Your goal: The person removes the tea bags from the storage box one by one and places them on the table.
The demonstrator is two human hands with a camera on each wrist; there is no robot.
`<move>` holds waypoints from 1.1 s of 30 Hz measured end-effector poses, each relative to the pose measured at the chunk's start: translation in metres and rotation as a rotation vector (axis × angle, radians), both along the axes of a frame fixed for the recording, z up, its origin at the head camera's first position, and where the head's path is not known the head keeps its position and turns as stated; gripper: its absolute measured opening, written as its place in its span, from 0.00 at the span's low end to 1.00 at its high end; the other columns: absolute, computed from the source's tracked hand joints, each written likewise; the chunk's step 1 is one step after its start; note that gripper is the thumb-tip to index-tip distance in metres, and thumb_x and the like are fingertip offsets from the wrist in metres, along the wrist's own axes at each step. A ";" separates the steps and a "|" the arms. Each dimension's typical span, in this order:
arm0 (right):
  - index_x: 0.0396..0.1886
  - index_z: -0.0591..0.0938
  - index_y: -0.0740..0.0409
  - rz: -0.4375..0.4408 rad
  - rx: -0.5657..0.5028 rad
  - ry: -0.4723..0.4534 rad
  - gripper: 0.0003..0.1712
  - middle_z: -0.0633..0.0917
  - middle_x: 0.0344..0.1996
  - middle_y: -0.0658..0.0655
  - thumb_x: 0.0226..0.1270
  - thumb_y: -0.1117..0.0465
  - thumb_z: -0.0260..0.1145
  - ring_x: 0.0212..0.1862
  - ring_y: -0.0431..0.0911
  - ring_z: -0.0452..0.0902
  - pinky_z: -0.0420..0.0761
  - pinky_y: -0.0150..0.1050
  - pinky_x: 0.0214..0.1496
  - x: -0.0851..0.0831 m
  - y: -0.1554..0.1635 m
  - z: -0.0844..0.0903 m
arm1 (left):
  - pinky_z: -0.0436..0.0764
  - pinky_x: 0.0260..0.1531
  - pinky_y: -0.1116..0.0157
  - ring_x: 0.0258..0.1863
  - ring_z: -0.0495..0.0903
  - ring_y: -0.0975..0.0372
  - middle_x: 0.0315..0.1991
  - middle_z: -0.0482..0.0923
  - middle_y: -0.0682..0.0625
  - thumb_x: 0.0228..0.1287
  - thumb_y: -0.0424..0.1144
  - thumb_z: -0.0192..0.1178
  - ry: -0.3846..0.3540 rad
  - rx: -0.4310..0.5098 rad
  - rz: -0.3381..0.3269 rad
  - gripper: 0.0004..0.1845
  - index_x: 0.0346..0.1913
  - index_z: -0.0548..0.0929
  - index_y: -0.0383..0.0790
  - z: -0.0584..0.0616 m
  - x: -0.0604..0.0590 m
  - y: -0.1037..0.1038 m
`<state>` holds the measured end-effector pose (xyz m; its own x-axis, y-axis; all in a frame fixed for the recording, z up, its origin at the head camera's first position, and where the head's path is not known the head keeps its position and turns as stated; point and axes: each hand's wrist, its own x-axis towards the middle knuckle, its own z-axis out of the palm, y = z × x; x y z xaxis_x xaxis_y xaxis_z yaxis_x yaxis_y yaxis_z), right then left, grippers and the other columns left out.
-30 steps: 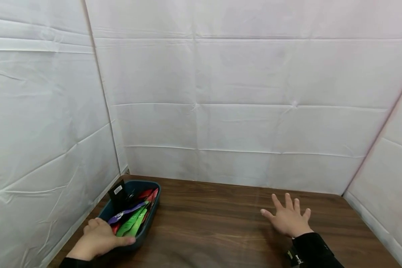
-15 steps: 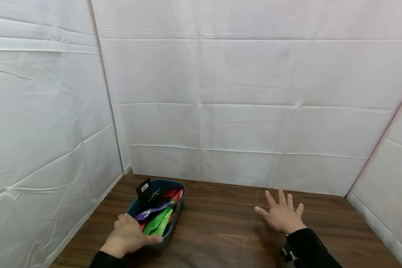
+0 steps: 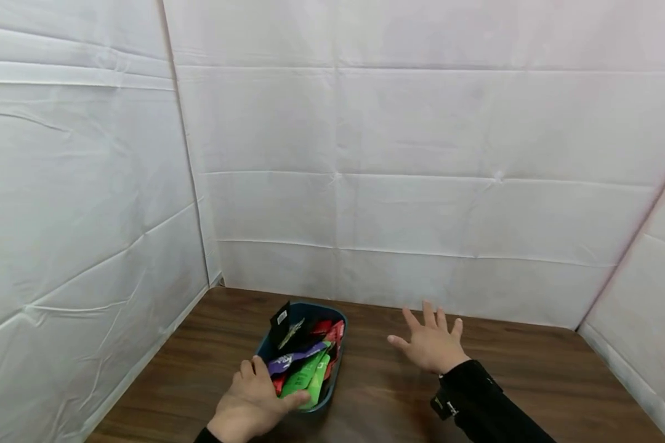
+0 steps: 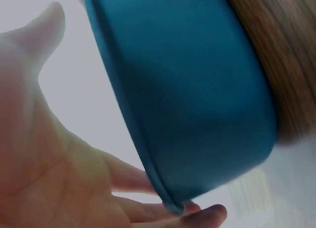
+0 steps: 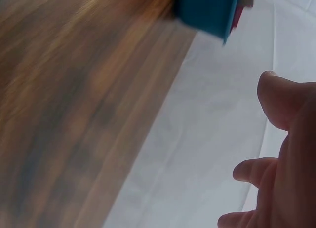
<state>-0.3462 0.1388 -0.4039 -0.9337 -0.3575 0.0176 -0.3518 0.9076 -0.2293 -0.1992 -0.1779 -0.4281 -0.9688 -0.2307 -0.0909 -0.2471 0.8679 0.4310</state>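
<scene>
A teal tray (image 3: 317, 306) holding several coloured packets, among them a green packet (image 3: 306, 376), a purple packet (image 3: 295, 358) and a black packet (image 3: 281, 319), sits on the brown wooden table (image 3: 532, 381). My left hand (image 3: 255, 403) grips the tray's near end, thumb lying over the rim. In the left wrist view the tray's outer wall (image 4: 187, 90) fills the frame beside my palm (image 4: 39, 154). My right hand (image 3: 431, 344) is flat over the table, right of the tray, fingers spread and holding nothing. The tray's corner (image 5: 207, 6) shows in the right wrist view, beyond my right hand (image 5: 281, 164).
White creased sheets (image 3: 399, 184) wall in the table at the back, the left (image 3: 77, 215) and the right (image 3: 648, 277). The tray lies near the table's middle.
My left hand has slid the tray from the left wall toward the middle of the table. My right hand has shifted left and a little farther away, still spread.
</scene>
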 end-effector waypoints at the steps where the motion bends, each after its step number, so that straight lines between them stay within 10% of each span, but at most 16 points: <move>1: 0.81 0.55 0.52 0.017 0.014 0.023 0.51 0.43 0.77 0.71 0.69 0.26 0.48 0.74 0.73 0.33 0.27 0.76 0.62 -0.001 -0.007 0.001 | 0.74 0.50 0.40 0.57 0.67 0.33 0.62 0.61 0.24 0.47 0.79 0.60 0.020 0.015 -0.008 0.69 0.70 0.56 0.18 0.000 0.001 -0.004; 13: 0.78 0.63 0.50 0.406 0.142 0.285 0.42 0.64 0.73 0.61 0.70 0.42 0.64 0.73 0.54 0.58 0.55 0.68 0.66 0.005 -0.087 0.032 | 0.54 0.66 0.38 0.71 0.52 0.35 0.73 0.51 0.25 0.73 0.34 0.54 0.151 0.502 -0.213 0.36 0.75 0.50 0.23 -0.019 -0.026 -0.024; 25: 0.72 0.71 0.34 0.523 0.549 0.335 0.29 0.73 0.67 0.44 0.74 0.55 0.63 0.67 0.41 0.69 0.60 0.55 0.70 -0.006 -0.160 0.002 | 0.55 0.65 0.38 0.70 0.52 0.33 0.71 0.51 0.22 0.70 0.22 0.42 0.159 0.471 -0.195 0.32 0.75 0.48 0.22 -0.034 -0.027 -0.015; 33: 0.45 0.86 0.30 0.563 0.632 0.417 0.12 0.85 0.40 0.40 0.73 0.56 0.63 0.48 0.40 0.79 0.61 0.50 0.69 -0.008 -0.172 -0.004 | 0.60 0.63 0.39 0.65 0.58 0.30 0.65 0.58 0.18 0.61 0.18 0.47 0.168 0.401 -0.127 0.34 0.71 0.52 0.15 -0.033 -0.034 -0.012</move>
